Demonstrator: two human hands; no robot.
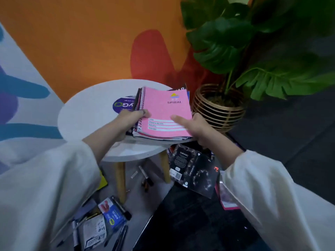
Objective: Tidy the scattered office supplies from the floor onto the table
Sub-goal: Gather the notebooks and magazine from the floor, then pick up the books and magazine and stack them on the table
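Note:
A pink spiral notebook [163, 107] tops a stack of notebooks on the round white table [87, 111]. My left hand [129, 118] grips the stack's spiral edge on the left. My right hand [192, 124] holds the stack's right front corner, thumb lying on the pink cover. A purple round item [122, 105] lies on the table just left of the stack. On the floor below lie a black book [194, 171], a blue staples pack [113, 212], several pens and markers [146, 176], and a pink-edged item [226, 196] partly hidden by my right sleeve.
A potted plant in a gold wire basket [217, 107] stands close to the table's right side. An orange and red wall is behind. The table's wooden legs [120, 180] stand among the floor items. A yellow item [103, 180] peeks out by my left sleeve.

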